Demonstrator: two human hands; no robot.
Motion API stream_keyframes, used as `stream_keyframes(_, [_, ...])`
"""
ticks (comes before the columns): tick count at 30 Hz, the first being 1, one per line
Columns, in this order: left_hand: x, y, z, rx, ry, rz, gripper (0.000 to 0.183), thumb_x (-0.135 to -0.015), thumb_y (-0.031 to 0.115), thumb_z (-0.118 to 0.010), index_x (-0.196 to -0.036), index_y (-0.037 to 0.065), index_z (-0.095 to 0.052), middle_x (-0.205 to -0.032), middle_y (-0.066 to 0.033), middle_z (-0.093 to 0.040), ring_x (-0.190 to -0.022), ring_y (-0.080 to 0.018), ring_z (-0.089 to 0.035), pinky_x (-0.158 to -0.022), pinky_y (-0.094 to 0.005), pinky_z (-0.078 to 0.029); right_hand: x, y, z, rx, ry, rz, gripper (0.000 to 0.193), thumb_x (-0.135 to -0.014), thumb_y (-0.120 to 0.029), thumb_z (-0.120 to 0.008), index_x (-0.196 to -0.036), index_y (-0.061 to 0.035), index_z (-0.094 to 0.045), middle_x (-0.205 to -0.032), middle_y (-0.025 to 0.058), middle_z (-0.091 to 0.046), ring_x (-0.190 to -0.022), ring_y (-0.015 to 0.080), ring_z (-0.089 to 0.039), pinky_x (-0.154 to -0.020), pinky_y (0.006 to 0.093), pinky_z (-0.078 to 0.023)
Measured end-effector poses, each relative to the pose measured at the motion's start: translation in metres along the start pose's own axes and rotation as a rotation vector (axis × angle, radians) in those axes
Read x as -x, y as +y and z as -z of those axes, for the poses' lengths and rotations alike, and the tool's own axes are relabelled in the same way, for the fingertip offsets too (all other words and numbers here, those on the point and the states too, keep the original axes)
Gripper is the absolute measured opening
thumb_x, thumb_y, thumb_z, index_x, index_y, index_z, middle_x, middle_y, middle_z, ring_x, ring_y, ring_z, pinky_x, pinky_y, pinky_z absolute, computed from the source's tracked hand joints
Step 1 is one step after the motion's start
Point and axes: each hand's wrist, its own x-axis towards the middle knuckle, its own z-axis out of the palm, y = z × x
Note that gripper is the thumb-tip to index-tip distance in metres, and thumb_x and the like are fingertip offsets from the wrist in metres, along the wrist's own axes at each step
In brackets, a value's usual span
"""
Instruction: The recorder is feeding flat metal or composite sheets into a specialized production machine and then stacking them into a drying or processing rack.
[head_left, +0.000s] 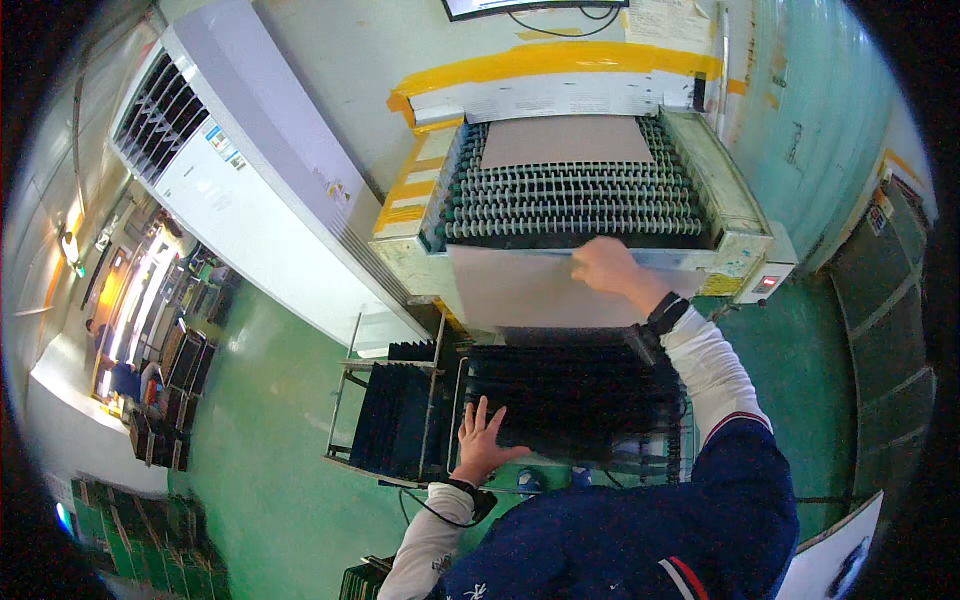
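Note:
My right hand (605, 268) is closed at the upper edge of a flat pinkish-grey panel (500, 290), its fingers a little blurred. The panel stands tilted in front of a roller conveyor machine (575, 200). A second panel of the same colour (565, 140) lies on the far rollers. My left hand (483, 445) is open, fingers spread, over the left side of a wire rack (462, 385). Several thin dark panels (570, 395) stand packed in that rack, below the pinkish-grey panel. Whether the left hand touches them I cannot tell.
A second rack of dark panels (390, 420) stands on the left. Behind it leans a tall white air conditioner (260, 200). A switch box with a red light (767, 284) is on the machine's right side. More racks (150, 540) stand at the lower left.

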Motion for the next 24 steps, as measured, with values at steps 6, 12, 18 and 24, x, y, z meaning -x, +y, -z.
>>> stream_keyframes(6, [-0.003,-0.004,-0.005,0.009,0.017,-0.024,0.107,-0.068,0.072,-0.083,-0.155,0.02,-0.05,-0.172,-0.0181,-0.018,-0.155,-0.0499,-0.015,-0.12,-0.0635,-0.023,-0.007,0.016,0.12,-0.5,0.213,-0.282,0.031,-0.087,-0.024,-0.08,-0.107,-0.0009,-0.075,-0.084,0.0109,-0.074,-0.076,0.0154,-0.067,-0.072,0.0351,-0.054])
stream_keyframes(12, [-0.003,-0.005,-0.005,-0.008,0.007,-0.015,0.107,-0.067,0.072,-0.083,-0.155,0.021,-0.049,-0.172,-0.018,-0.017,-0.156,-0.0496,-0.014,-0.121,-0.0615,-0.023,0.007,0.027,0.112,-1.364,0.729,-0.551,0.037,-0.089,-0.022,-0.079,-0.118,-0.001,-0.071,-0.099,0.0081,-0.074,-0.086,0.0176,-0.069,-0.078,0.0333,-0.054])
stream_keyframes(18, [-0.002,-0.003,-0.003,-0.017,-0.004,0.008,0.109,-0.067,0.074,-0.082,-0.156,0.021,-0.048,-0.172,-0.0184,-0.016,-0.156,-0.0491,-0.014,-0.122,-0.0605,-0.022,0.043,0.043,0.035,-1.771,0.433,-0.607,0.018,-0.093,-0.016,-0.074,-0.105,-0.0048,-0.067,-0.093,0.0057,-0.066,-0.086,0.0223,-0.064,-0.082,0.04,-0.056])
stream_keyframes(24, [-0.003,-0.009,-0.008,-0.033,0.017,-0.018,0.109,-0.067,0.075,-0.081,-0.156,0.021,-0.048,-0.172,-0.0187,-0.017,-0.156,-0.0493,-0.015,-0.121,-0.0611,-0.024,0.059,0.038,-0.032,-1.998,0.538,-0.777,0.009,-0.096,-0.008,-0.069,-0.093,-0.0035,-0.062,-0.094,0.0095,-0.061,-0.087,0.0241,-0.06,-0.085,0.0411,-0.058])
